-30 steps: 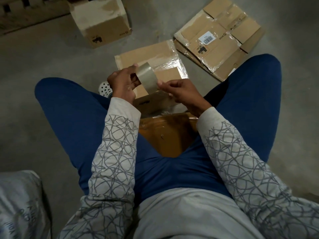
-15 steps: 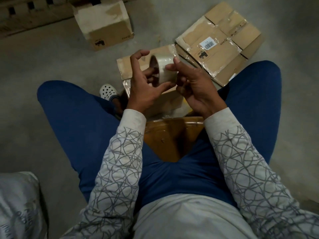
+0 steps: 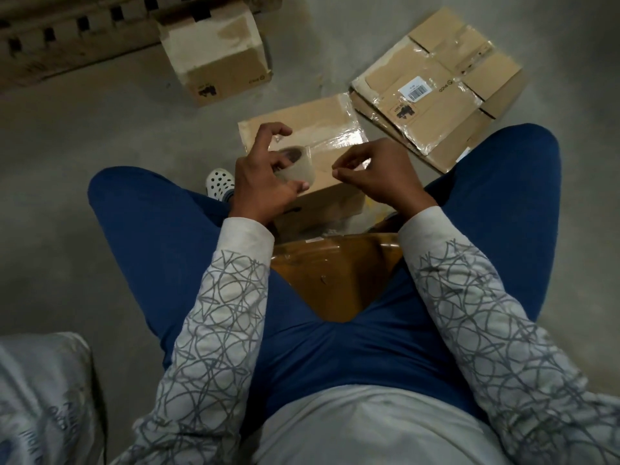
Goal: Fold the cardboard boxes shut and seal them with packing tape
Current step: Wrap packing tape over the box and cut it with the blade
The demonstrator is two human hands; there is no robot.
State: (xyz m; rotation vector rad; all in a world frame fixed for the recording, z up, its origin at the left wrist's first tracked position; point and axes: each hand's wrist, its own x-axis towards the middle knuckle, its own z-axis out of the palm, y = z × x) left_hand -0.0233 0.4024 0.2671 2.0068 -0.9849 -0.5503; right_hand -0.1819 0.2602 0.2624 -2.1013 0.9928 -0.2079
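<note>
Nearest the camera there's a brown-taped parcel [image 3: 335, 286] wedged between the blue-trousered thighs, same spot as half a second ago

Just past it is the actual change: the hands have split apart. Half a sec back they're bunched together high up on the roll, the right one picking at its face. Now the left hand [image 3: 261, 186] sits lower, over the box, and grips the tape roll [image 3: 298, 171] on its own, thumb under the rim, fingers [image 3: 280, 161] hooked into the core, index sticking up loose. The right hand [image 3: 382, 179] is just right of the roll, not touching it, with thumb and forefinger tips pinched tight and the rest curled. I reckon it has the loose end, though the clear film is too faint to see

So the fiddly end-finding looks done, and a strip can get pulled next

Under the hands, mid frame, is the cardboard box [image 3: 312, 119], flaps shut, one glossy strip already across it. Further out are the flattened boxes [image 3: 436, 95] at upper right and a small closed box [image 3: 214, 58] at top centre, laid out as before
</note>
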